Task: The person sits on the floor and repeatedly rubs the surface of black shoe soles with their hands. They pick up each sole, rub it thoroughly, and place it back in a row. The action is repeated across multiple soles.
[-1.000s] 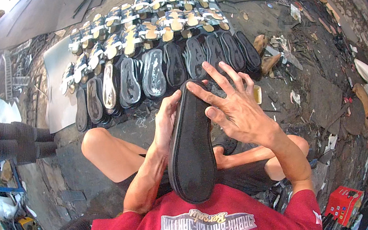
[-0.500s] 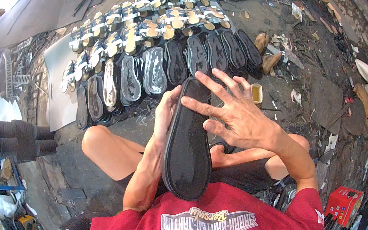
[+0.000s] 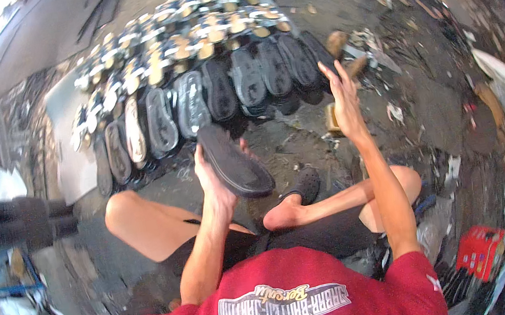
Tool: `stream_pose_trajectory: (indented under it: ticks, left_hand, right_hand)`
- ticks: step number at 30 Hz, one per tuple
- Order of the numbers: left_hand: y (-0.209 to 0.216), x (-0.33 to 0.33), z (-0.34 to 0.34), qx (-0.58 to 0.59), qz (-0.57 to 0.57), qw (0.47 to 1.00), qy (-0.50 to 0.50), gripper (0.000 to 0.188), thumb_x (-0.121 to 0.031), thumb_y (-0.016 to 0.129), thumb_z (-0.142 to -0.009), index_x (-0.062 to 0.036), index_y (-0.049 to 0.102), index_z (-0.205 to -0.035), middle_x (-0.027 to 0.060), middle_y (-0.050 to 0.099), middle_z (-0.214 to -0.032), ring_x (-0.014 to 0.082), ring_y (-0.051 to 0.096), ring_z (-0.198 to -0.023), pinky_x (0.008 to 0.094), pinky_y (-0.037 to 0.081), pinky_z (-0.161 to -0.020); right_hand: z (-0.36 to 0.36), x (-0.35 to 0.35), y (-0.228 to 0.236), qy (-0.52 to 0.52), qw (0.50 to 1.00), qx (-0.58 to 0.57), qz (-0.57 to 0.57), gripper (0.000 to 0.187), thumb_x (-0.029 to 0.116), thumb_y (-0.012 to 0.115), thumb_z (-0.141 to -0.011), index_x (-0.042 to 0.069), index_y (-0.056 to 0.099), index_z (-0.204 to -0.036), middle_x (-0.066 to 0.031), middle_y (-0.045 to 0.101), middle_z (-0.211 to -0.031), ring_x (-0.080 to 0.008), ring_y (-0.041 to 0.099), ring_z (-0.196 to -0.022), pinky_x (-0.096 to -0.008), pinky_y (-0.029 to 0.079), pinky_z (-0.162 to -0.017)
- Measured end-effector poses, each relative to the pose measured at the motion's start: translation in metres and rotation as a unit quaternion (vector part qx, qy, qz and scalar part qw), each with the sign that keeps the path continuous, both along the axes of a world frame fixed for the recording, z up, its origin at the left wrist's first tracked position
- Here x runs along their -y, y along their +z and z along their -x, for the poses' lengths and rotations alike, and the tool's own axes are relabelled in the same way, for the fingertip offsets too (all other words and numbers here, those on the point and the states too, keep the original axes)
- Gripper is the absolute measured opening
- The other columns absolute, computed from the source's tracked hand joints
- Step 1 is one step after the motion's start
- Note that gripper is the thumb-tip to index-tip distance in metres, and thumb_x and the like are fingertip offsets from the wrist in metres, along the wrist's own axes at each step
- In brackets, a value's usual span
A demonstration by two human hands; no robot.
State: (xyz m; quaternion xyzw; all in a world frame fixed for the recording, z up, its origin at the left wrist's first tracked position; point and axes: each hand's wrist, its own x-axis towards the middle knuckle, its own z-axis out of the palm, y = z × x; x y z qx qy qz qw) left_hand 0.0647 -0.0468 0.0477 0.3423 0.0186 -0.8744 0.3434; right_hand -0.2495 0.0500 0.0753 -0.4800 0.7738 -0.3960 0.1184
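My left hand (image 3: 216,187) grips a black shoe sole (image 3: 237,163) from its left side, with fingertips showing past its right edge. The sole is tilted, its rounded heel end toward my lap. My right hand (image 3: 344,100) reaches forward on the right, fingers stretched out. Its fingertips are at the near end of the rightmost dark sole (image 3: 316,48) in a row; whether they touch it I cannot tell. Further dark soles, such as a glossy one (image 3: 191,103), lie side by side in that row on the ground.
Beyond the soles stand rows of strapped sandal uppers with tan bottoms (image 3: 181,48). A small yellowish container (image 3: 331,119) sits below my right hand. Stacked black pieces (image 3: 16,220) are at left, a red box (image 3: 482,252) at lower right. Scraps litter the right side.
My right hand has left the held sole and moved forward and right to the row's end. My left hand has tipped the sole and shifted it slightly left.
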Motion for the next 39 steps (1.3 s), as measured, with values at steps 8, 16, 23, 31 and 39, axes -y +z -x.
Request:
stream_pose_trajectory:
  ticks: [8,16,23,31,39]
  left_hand:
    - [-0.027,-0.044,0.0,0.022,-0.034,0.998,-0.043,0.057,-0.045,0.044,-0.103,-0.0033,0.065,-0.135,0.0184,0.073,-0.116,0.035,0.071,-0.097,0.0511,0.058,-0.089]
    - [-0.017,-0.032,0.004,0.013,0.044,0.998,-0.04,0.057,-0.052,0.048,-0.105,-0.0085,0.067,-0.137,0.0189,0.075,-0.112,0.0336,0.074,-0.092,0.0528,0.061,-0.083]
    - [-0.013,-0.031,0.027,0.003,0.001,0.999,-0.045,0.056,-0.049,0.046,-0.109,-0.0044,0.067,-0.135,0.0204,0.076,-0.113,0.0371,0.074,-0.091,0.053,0.062,-0.083]
    - [0.035,-0.029,0.042,-0.118,0.029,0.988,-0.094,0.061,-0.052,0.049,-0.108,-0.0014,0.065,-0.14,0.0243,0.074,-0.123,0.0383,0.075,-0.098,0.0503,0.064,-0.088]
    - [0.069,-0.041,0.031,-0.248,0.03,0.965,-0.076,0.057,-0.045,0.042,-0.113,0.0001,0.062,-0.142,0.0251,0.073,-0.129,0.0407,0.077,-0.106,0.0555,0.064,-0.095]
  right_hand:
    - [0.118,-0.083,-0.213,-0.197,0.927,0.026,-0.319,0.066,0.067,0.02,-0.111,0.039,0.064,-0.15,-0.0133,0.016,-0.181,-0.0459,0.012,-0.164,-0.0753,0.011,-0.126]
    - [0.098,-0.084,-0.224,-0.191,0.952,-0.038,-0.237,0.077,0.065,0.027,-0.112,0.012,0.041,-0.167,-0.0102,0.02,-0.18,-0.0401,0.018,-0.163,-0.0678,0.01,-0.129]
    - [0.096,-0.088,-0.175,-0.173,0.935,0.192,-0.241,0.089,0.069,0.019,-0.111,0.0,0.059,-0.15,-0.0159,0.044,-0.169,-0.0289,0.038,-0.154,-0.0557,0.025,-0.126]
    - [-0.005,-0.046,0.01,0.048,0.807,0.579,0.111,0.089,0.07,0.019,-0.112,0.005,0.07,-0.143,-0.0064,0.067,-0.152,-0.0178,0.02,-0.164,-0.0454,0.016,-0.122]
    - [-0.108,-0.022,0.077,0.131,0.98,-0.15,0.001,0.072,0.059,0.013,-0.115,0.024,0.061,-0.157,-0.0157,0.024,-0.179,-0.0417,0.02,-0.161,-0.0576,0.012,-0.128]
